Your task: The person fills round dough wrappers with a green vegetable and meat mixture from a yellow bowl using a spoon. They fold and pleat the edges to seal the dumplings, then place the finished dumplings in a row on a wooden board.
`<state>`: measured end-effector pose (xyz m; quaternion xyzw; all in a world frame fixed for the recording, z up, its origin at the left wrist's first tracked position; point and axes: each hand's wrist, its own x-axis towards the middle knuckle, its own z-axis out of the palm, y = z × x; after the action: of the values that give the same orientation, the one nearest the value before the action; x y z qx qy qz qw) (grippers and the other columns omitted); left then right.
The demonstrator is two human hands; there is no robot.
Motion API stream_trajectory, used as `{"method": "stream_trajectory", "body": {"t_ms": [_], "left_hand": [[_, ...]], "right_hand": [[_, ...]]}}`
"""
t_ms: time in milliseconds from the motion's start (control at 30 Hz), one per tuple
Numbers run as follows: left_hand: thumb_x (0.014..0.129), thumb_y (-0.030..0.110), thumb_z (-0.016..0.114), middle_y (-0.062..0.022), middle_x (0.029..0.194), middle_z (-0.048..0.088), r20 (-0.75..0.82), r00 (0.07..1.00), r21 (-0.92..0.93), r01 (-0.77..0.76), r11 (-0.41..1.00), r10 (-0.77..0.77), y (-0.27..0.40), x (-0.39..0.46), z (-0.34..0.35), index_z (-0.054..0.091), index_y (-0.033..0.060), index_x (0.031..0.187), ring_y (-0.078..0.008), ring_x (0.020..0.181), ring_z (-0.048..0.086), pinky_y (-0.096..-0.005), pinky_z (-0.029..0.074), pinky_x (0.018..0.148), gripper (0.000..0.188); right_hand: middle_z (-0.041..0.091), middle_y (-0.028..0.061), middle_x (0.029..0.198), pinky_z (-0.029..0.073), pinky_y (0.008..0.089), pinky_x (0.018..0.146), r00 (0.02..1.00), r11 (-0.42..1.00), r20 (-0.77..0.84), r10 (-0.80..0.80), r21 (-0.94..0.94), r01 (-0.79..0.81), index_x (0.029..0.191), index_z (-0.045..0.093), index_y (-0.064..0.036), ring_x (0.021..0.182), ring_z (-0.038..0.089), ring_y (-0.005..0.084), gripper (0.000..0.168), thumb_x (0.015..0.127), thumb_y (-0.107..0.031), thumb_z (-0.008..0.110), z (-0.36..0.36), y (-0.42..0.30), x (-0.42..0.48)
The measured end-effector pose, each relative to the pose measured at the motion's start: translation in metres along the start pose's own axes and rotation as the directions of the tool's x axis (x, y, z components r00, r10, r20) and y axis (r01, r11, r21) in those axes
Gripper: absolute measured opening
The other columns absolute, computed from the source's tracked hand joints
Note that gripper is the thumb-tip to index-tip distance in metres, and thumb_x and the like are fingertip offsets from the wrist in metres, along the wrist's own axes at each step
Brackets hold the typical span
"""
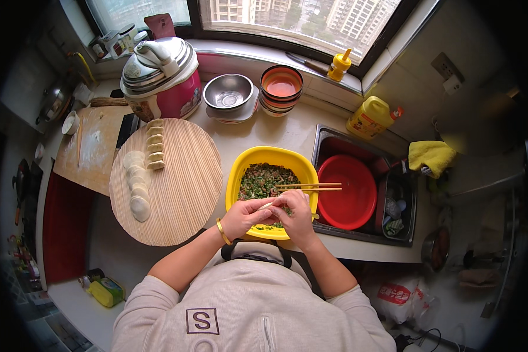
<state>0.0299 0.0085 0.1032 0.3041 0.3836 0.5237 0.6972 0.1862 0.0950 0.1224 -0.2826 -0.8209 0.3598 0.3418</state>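
Note:
Over the near side of a yellow plastic basin, my left hand and my right hand meet, pinching a small dumpling between their fingers. Most of the dumpling is hidden by the fingers. Chopped green and meat filling fills the basin's bottom, and wooden chopsticks lie across its right rim. To the left, a round ribbed board carries a row of folded dumplings and an overlapping line of flat dough wrappers.
A floured wooden board with a thin rolling pin is at left. Behind stand a pink cooker, a steel bowl and stacked bowls. The sink at right holds a red basin. A knife lies on the windowsill.

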Motion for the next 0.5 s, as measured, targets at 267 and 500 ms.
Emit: {"method": "stream_trajectory", "body": {"t_ms": [267, 500], "left_hand": [[0.096, 0.011, 0.052, -0.0091, 0.121, 0.057, 0.044, 0.999, 0.01, -0.028, 1.0, 0.027, -0.005, 0.002, -0.005, 0.035, 0.0029, 0.141, -0.0151, 0.099, 0.062, -0.0289, 0.052, 0.088, 0.049], [0.095, 0.006, 0.054, -0.0082, 0.113, 0.06, 0.009, 0.989, 0.159, -0.145, 0.977, 0.146, -0.011, 0.005, -0.004, 0.045, -0.0006, 0.133, -0.0151, 0.096, 0.063, -0.0285, 0.053, 0.085, 0.04]], "right_hand": [[0.056, 0.0079, 0.084, 0.04, 0.0386, 0.08, 0.988, 0.993, 0.103, -0.114, 0.04, 0.11, 0.082, 0.06, -0.006, 0.087, 0.051, 0.0278, 0.016, 0.071, -0.006, 0.071, -0.006, 0.006, 0.008], [0.057, 0.0099, 0.085, 0.042, 0.0379, 0.078, 0.968, 0.966, 0.046, -0.247, -0.072, 0.25, 0.082, 0.062, -0.003, 0.085, 0.052, 0.0291, 0.013, 0.072, -0.005, 0.069, 0.0, 0.003, 0.007]]}}
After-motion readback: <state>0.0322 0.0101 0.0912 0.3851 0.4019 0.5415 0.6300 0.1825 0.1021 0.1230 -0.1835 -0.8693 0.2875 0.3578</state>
